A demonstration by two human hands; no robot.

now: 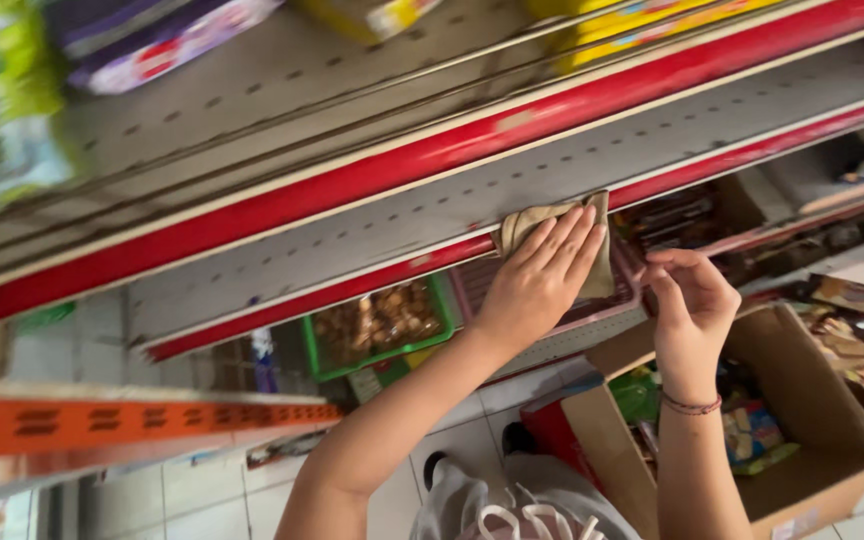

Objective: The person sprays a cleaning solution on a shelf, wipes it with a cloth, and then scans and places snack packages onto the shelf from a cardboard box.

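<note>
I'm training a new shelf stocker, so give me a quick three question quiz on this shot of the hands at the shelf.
1. True or false: the left hand presses a beige cloth flat against the front edge of the grey shelf.
2. What stands on the floor below the right hand? A) a cardboard box of packets B) a bucket C) a ladder
3. Fill in: the strip along the shelf's front edge is coloured ____.

Key: 1 true; 2 A, the cardboard box; 3 red, the strip.

Bare forearms, no sleeves; thin beaded bracelet (690, 405) on right wrist; left wrist bare.
</note>
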